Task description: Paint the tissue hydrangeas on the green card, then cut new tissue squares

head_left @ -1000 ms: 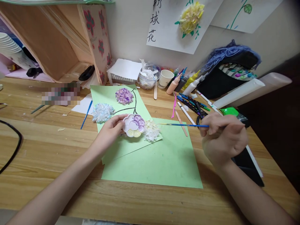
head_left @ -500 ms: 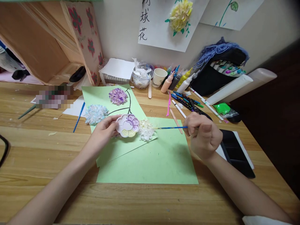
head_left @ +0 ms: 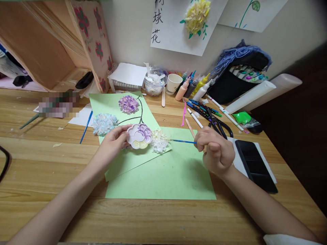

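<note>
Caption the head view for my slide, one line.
Left hand holds a paint palette; right hand holds a brush at the white-and-yellow flower.

Two blue brushes, one flower-shaped palette

Soft, even indoor light; faint shadow on green paper beneath right fingers; outer edges bend, corners darken.
</note>
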`<state>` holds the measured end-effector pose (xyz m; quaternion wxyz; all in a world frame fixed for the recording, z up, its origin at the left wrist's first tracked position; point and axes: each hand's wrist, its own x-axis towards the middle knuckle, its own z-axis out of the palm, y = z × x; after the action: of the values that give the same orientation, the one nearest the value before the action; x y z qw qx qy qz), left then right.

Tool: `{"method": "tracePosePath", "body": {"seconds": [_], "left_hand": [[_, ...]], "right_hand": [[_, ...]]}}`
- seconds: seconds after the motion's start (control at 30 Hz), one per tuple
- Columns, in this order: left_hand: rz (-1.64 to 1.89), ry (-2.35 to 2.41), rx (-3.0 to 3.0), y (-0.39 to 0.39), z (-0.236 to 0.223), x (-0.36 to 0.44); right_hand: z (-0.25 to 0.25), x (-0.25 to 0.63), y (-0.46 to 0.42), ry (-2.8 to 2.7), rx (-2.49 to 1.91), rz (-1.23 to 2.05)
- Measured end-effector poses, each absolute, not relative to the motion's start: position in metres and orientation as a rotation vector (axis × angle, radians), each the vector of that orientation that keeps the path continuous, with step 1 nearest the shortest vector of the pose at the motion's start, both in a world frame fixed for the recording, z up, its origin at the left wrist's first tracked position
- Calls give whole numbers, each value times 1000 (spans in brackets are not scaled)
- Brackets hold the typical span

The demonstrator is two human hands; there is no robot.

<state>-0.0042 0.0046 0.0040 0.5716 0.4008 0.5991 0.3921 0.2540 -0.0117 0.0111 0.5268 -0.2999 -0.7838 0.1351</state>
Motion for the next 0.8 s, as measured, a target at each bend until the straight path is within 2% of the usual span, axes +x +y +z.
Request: {"method": "tracePosePath", "body": {"seconds": [0.5,0.8], "left_hand": [[914,1403,945,4,3,-4],[913,1401,973,2,1,-3]], "right_hand": [[12,253,-14,-1761,-677,266],[9,244,-24,-1802,-655,641]]}}
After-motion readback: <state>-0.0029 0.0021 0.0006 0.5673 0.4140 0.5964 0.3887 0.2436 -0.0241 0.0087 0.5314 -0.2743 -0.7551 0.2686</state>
